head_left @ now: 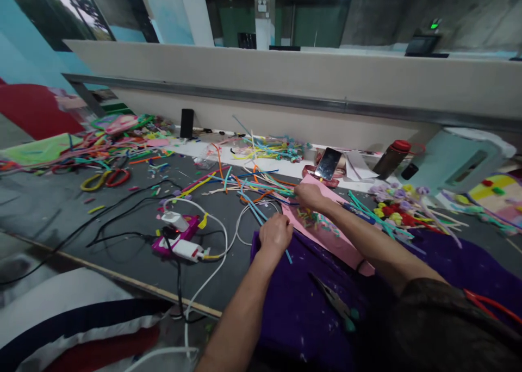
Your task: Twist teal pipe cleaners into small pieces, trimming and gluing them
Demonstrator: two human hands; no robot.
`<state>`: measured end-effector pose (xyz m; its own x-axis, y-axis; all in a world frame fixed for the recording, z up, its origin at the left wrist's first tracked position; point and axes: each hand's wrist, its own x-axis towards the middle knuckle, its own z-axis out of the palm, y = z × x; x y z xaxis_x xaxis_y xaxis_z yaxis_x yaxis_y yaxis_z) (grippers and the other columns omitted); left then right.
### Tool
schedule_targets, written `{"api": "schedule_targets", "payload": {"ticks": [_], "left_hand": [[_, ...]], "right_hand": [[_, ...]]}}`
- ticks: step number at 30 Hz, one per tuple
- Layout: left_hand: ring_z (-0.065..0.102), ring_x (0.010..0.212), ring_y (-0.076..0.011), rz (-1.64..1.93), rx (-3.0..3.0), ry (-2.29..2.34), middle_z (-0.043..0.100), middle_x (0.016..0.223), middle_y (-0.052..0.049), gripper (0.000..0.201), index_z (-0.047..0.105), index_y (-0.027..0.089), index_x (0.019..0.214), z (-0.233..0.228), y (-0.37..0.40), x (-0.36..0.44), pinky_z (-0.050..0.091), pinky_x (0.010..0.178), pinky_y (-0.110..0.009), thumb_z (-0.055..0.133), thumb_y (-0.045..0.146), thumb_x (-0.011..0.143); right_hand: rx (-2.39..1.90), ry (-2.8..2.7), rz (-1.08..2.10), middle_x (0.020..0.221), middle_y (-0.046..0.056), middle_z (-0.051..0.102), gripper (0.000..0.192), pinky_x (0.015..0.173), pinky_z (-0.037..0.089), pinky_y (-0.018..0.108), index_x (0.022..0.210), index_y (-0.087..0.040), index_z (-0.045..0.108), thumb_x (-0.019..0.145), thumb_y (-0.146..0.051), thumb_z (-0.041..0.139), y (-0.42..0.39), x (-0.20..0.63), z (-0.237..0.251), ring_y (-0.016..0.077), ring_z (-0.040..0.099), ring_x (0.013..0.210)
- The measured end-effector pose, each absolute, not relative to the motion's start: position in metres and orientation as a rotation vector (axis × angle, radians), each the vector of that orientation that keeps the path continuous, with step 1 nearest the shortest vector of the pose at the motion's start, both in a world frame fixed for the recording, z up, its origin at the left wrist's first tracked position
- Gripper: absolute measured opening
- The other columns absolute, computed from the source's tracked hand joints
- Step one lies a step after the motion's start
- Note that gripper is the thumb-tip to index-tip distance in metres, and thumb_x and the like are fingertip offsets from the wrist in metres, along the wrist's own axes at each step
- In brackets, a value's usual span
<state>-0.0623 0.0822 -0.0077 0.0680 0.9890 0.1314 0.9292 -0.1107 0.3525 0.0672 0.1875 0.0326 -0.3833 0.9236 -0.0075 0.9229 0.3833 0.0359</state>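
Observation:
My left hand (275,233) is closed around light blue pipe cleaners (253,209), which stick out above and below the fist. It is over the edge of a purple cloth (297,290). Farther forward, my right hand (309,195) has its fingers curled at the right end of a loose bundle of coloured pipe cleaners (240,183). What those fingers grip is hidden. Under the right wrist lies a pink sheet (350,249) with small cut pieces (318,219) on it. Needle-nose pliers (334,301) rest on the purple cloth, nearer to me.
A pink power strip (190,228) with plugged-in chargers and trailing cables lies left. Scissors (106,180) are beyond it, beside heaped pipe cleaners (61,154). A phone (328,164), a bottle (392,159) and pipe-cleaner flowers (397,203) stand or lie along the back right.

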Motion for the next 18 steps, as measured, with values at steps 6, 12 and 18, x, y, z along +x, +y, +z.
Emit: {"api": "schedule_targets", "payload": {"ticks": [6, 12, 18], "left_hand": [[0.059, 0.079, -0.0195, 0.539, 2.075, 2.082, 0.062, 0.089, -0.008, 0.024, 0.065, 0.022, 0.084, -0.008, 0.091, -0.075, 0.043, 0.067, -0.029, 0.046, 0.035, 0.079], [0.058, 0.078, -0.0200, 0.578, 2.115, 2.059, 0.062, 0.085, -0.008, 0.022, 0.064, 0.020, 0.080, -0.010, 0.091, -0.075, 0.042, 0.065, -0.029, 0.048, 0.035, 0.078], [0.057, 0.074, -0.0141, 1.087, 1.884, 1.634, 0.063, 0.085, -0.005, 0.022, 0.063, 0.020, 0.086, -0.002, 0.088, -0.066, 0.043, 0.066, -0.026, 0.049, 0.034, 0.078]], "right_hand": [[1.751, 2.651, 0.105, 0.100, 0.012, 0.062, 0.028, 0.065, 0.038, 0.024, 0.098, -0.015, 0.062, 0.083, -0.029, 0.043, 0.192, 0.070, 0.046, 0.0204, 0.058, 0.087], [1.846, 2.956, -0.146, 0.072, 0.004, 0.063, 0.021, 0.055, 0.034, 0.021, 0.074, -0.015, 0.060, 0.078, -0.031, 0.046, 0.196, 0.106, 0.068, 0.0131, 0.056, 0.064], [1.783, 2.877, -1.308, 0.059, 0.000, 0.057, 0.026, 0.042, 0.032, 0.018, 0.065, -0.015, 0.048, 0.076, -0.038, 0.046, 0.168, 0.119, 0.049, 0.0067, 0.044, 0.041]]}}
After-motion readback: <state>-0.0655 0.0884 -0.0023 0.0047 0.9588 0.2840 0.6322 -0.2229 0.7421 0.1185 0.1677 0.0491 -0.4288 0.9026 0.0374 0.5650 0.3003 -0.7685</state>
